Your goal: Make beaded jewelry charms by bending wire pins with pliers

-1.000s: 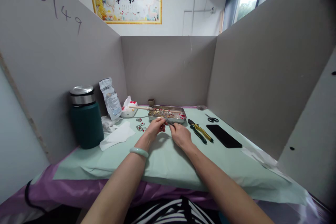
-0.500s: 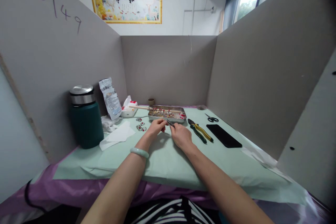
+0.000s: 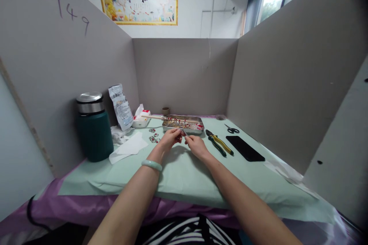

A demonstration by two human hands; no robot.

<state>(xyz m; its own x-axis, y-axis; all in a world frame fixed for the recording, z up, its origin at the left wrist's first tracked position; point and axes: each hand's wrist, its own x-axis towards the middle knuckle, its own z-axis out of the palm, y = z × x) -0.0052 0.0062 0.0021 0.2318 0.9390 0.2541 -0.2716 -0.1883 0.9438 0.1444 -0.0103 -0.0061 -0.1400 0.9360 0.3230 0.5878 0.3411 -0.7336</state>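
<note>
My left hand point(image 3: 171, 139), with a pale green bangle point(image 3: 151, 165) on its wrist, is closed in a pinch on something too small to make out. My right hand point(image 3: 196, 146) is wrapped round a small metal tool point(image 3: 184, 133), whose tip meets the fingertips of my left hand. Both hands are just in front of a metal tray point(image 3: 195, 131) that holds small beads and bits of red and gold. Left of my left hand lie several small silver pieces with red stones point(image 3: 153, 138). A thin wooden stick point(image 3: 152, 117) rests across the tray's rim.
Pliers point(image 3: 220, 143), scissors point(image 3: 232, 129) and a black phone point(image 3: 245, 148) lie to the right. At the left stand a green flask point(image 3: 96, 134), a foil pouch point(image 3: 120, 107) and a tissue pack point(image 3: 141, 119), with white paper point(image 3: 128, 148) in front. Grey panels point(image 3: 184, 76) enclose the table.
My right hand has turned and shifted slightly, and the tool in it now points more steeply at my left fingertips. My left hand has moved a little.
</note>
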